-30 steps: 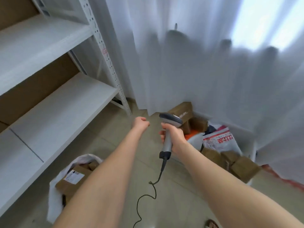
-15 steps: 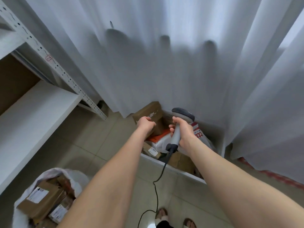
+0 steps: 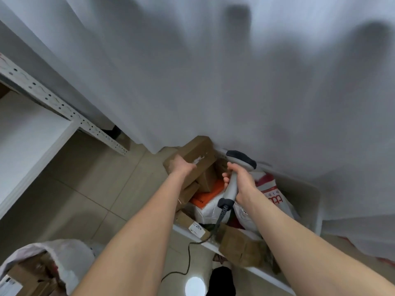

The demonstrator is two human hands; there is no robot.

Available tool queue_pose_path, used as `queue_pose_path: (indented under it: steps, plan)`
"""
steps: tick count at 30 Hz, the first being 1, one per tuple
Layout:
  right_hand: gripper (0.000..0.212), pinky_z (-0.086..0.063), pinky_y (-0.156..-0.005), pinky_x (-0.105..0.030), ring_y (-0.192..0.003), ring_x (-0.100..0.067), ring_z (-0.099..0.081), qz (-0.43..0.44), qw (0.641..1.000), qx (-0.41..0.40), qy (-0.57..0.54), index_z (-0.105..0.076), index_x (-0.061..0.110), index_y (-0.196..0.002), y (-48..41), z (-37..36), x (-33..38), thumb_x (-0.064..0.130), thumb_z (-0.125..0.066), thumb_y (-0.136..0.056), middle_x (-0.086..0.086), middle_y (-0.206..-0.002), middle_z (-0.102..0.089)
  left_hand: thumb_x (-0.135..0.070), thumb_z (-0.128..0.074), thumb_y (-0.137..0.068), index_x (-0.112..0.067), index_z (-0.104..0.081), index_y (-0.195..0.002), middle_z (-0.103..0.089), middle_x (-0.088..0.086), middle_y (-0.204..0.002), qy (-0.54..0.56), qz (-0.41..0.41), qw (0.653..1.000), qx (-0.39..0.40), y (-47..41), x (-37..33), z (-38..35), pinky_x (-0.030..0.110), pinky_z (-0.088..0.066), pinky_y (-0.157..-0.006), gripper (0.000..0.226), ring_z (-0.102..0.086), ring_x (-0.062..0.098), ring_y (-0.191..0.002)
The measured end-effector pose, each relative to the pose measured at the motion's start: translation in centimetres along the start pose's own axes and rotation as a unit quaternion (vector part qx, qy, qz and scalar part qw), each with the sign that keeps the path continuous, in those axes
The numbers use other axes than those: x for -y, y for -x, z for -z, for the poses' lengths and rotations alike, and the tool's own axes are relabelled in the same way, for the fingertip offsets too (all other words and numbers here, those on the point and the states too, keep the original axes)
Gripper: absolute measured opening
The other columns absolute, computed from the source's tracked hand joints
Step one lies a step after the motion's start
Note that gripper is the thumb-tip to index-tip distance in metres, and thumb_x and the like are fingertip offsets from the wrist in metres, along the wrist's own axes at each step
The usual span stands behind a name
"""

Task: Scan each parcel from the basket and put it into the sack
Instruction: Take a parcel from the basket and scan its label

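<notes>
1. Progress: mid-job, I'd say. The sack (image 3: 64, 257) at my lower L already holds a few labelled cartons. The basket (image 3: 307, 193) is well stocked: brown parcels, an orange pkg (image 3: 210, 192) and a red-white mailer (image 3: 275, 195). Plenty left to scan.
2. Step in hand: picking the next parcel. It looks not yet scanned.
3. L hand (image 3: 182, 166) sits on the near end of the top box (image 3: 197, 151), fingers curled over it. That reads as a grip, tho the pic is blurred.
4. R hand (image 3: 242, 182) is wrapped tight round the scanner (image 3: 232, 189) handle. The head is up, nose facing away twd the curtain (image 3: 213, 82), not at the box.
5. The box is on top of the pile at the basket's far-L corner, touching the curtain.
6. Its long axis runs near-L to far-R, w/ the far end tilted higher. The broad face is up, w/ a white scrap on it. I can't make out a barcode there.
</notes>
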State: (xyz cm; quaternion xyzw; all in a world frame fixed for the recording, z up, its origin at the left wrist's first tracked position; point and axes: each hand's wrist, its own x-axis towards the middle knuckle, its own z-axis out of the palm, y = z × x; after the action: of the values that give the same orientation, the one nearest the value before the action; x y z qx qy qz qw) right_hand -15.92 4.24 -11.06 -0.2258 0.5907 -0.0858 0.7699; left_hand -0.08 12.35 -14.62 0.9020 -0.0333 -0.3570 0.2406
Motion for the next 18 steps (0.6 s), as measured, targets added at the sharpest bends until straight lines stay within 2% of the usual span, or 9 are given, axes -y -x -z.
queue_pose_path:
  steps: [4,7,13,16,18]
  plan:
    - [0.011,-0.046,-0.051,-0.025,-0.05,-0.013,-0.052,-0.017,1.0,0.003,0.0,-0.062,0.01,-0.085,-5.9,-1.1,0.1,0.019,-0.066,-0.09,-0.007,-0.067,-0.06,-0.029,-0.076,-0.078,-0.007,-0.045,-0.134,-0.053,0.013,-0.133,-0.072,0.002,0.997,-0.02,-5.8,-0.6,-0.9,0.04,-0.048,-0.097,0.067,-0.054,0.03,-0.118]
    - [0.013,-0.046,-0.051,-0.025,-0.049,-0.014,-0.052,-0.02,1.0,0.0,0.008,-0.062,0.01,-0.083,-9.5,-1.6,0.0,0.02,-0.067,-0.089,-0.007,-0.066,-0.061,-0.035,-0.077,-0.074,-0.01,-0.045,-0.13,-0.051,0.013,-0.13,-0.144,-0.002,0.989,-0.029,-9.5,-0.5,-1.3,0.042,-0.048,-0.097,0.069,-0.051,0.031,-0.12]
    - [0.014,-0.047,-0.049,-0.024,-0.045,-0.012,-0.052,-0.034,0.999,0.015,0.011,-0.061,0.01,-0.081,-14.7,-1.3,-0.8,0.021,-0.068,-0.088,-0.006,-0.064,-0.061,-0.059,-0.074,-0.065,-0.014,-0.019,-0.149,-0.038,0.017,-0.146,-0.257,0.039,0.966,0.017,-15.2,1.6,-2.9,0.051,-0.037,-0.106,0.11,-0.037,0.036,-0.134]
    - [0.013,-0.047,-0.049,-0.023,-0.046,-0.012,-0.052,-0.042,0.999,0.012,0.004,-0.061,0.01,-0.083,-15.4,-0.4,-1.3,0.02,-0.067,-0.089,-0.006,-0.065,-0.06,-0.066,-0.069,-0.06,-0.011,-0.037,-0.141,-0.045,0.016,-0.137,-0.294,0.051,0.954,0.018,-15.8,2.5,-3.6,0.05,-0.042,-0.101,0.103,-0.046,0.035,-0.123]
    - [0.012,-0.047,-0.048,-0.022,-0.045,-0.012,-0.052,-0.046,0.999,0.006,0.002,-0.061,0.011,-0.086,-14.7,0.1,-1.3,0.021,-0.067,-0.089,-0.006,-0.065,-0.061,-0.067,-0.068,-0.056,-0.012,-0.051,-0.127,-0.049,0.015,-0.128,-0.29,0.034,0.956,0.034,-14.7,2.0,-3.5,0.04,-0.048,-0.09,0.091,-0.051,0.029,-0.107]
